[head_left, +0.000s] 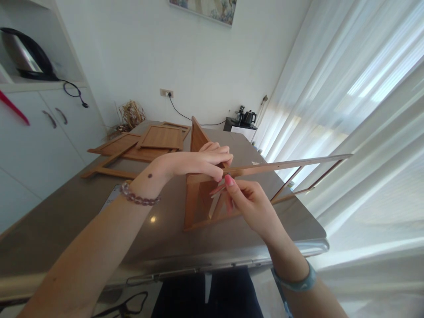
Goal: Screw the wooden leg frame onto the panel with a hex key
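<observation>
A wooden frame [198, 203] stands upright on the grey table [82, 225], with a long wooden rail [288, 165] reaching out to the right past the table edge. My left hand [202, 160] is closed over the top corner of the frame where the rail meets it. My right hand [247, 201] sits just below that joint, fingers pinched on a small thin thing I cannot make out. A bead bracelet is on my left wrist, a blue band on my right.
Flat wooden panels [145, 143] and a loose slat lie at the far left of the table. A kettle [23, 55] stands in a shelf niche above white cupboards. Dried grass [130, 115] sits by the wall. White curtains [357, 110] hang at the right.
</observation>
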A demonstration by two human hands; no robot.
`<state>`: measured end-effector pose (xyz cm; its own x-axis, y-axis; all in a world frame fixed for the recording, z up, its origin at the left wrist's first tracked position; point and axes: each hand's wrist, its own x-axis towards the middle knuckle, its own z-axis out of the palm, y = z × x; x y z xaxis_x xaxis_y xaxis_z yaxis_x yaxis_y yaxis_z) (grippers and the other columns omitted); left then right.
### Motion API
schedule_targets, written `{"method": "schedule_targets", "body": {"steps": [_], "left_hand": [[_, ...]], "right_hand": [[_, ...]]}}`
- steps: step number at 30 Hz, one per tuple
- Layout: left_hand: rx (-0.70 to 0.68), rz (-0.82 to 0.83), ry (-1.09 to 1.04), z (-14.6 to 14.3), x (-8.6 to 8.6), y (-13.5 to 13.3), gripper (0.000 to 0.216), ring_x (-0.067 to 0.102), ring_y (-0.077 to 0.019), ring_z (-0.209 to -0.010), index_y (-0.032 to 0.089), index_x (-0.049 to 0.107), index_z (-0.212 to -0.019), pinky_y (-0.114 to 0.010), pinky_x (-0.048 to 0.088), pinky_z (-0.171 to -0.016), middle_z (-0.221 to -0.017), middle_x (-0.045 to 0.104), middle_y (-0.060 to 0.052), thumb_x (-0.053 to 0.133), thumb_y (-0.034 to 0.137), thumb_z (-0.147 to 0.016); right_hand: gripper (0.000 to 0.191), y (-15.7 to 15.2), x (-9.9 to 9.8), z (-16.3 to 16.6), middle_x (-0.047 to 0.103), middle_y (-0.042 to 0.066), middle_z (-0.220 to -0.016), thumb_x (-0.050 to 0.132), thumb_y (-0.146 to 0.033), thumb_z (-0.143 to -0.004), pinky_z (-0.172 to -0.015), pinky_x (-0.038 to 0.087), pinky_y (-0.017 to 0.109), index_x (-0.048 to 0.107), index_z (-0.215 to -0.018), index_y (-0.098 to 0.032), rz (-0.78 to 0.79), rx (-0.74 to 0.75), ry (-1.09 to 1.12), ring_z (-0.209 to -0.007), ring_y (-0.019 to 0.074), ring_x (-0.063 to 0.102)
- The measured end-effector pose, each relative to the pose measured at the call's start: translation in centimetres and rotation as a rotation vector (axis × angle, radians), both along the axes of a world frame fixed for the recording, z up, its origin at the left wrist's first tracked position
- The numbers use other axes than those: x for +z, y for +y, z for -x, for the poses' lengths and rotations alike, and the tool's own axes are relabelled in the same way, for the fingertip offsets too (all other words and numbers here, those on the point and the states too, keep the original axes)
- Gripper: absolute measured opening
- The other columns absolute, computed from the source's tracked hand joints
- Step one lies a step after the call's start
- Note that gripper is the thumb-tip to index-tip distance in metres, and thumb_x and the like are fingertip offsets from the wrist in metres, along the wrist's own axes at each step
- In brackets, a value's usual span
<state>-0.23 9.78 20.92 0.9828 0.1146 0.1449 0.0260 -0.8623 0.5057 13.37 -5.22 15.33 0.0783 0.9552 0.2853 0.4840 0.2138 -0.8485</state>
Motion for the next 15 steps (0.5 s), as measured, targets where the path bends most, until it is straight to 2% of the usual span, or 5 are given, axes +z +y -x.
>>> {"method": "schedule_targets", "body": {"steps": [3,6,9,12,15], "left_hand": [[0.008,-0.013,-0.002,0.0,-0.4,0.4,0.018,0.035,-0.0217,-0.094,0.023,0.039,-0.082,-0.034,0.031,-0.089,-0.091,0.038,-0.001,0.049,0.037,-0.083],[-0.006,-0.043,-0.022,-0.1,-0.6,0.7,0.016,0.036,-0.0224,-0.095,0.023,0.041,-0.084,-0.035,0.030,-0.092,-0.092,0.040,-0.001,0.048,0.038,-0.083],[-0.010,-0.054,-0.016,0.0,-0.7,0.8,0.017,0.038,-0.0226,-0.095,0.023,0.044,-0.084,-0.034,0.030,-0.094,-0.094,0.043,-0.002,0.047,0.039,-0.082],[0.023,-0.036,-0.008,0.0,-0.6,0.8,0.017,0.038,-0.0229,-0.099,0.023,0.046,-0.086,-0.034,0.030,-0.096,-0.096,0.046,-0.002,0.048,0.039,-0.081],[0.007,-0.065,-0.003,-0.1,-0.6,0.9,0.017,0.038,-0.0227,-0.097,0.023,0.044,-0.085,-0.034,0.031,-0.095,-0.095,0.045,-0.002,0.050,0.038,-0.080]], "right_hand": [[0.063,0.6,-1.3,1.1,0.044,-0.002,-0.044,0.040,-0.062,-0.093,-0.048,0.020,0.025,0.059,-0.052,-0.018,0.088,0.122,0.439,-0.044,0.0073,0.030],[0.052,0.8,-2.3,2.6,0.038,-0.006,-0.042,0.046,-0.063,-0.091,-0.044,0.014,0.025,0.071,-0.076,-0.020,0.077,0.153,0.782,-0.040,0.0066,0.020],[0.050,1.0,-2.7,3.7,0.032,-0.009,-0.039,0.046,-0.065,-0.090,-0.042,0.014,0.024,0.073,-0.092,-0.023,0.095,0.191,0.984,-0.037,0.0062,0.016],[0.057,1.1,-2.9,3.8,0.028,-0.010,-0.036,0.045,-0.071,-0.086,-0.041,0.013,0.025,0.067,-0.074,-0.020,0.122,0.149,0.975,-0.035,0.0057,0.014],[0.060,1.3,-2.9,3.1,0.030,-0.008,-0.036,0.047,-0.072,-0.085,-0.042,0.017,0.025,0.054,-0.056,-0.019,0.034,-0.038,0.695,-0.037,0.0059,0.022]]}}
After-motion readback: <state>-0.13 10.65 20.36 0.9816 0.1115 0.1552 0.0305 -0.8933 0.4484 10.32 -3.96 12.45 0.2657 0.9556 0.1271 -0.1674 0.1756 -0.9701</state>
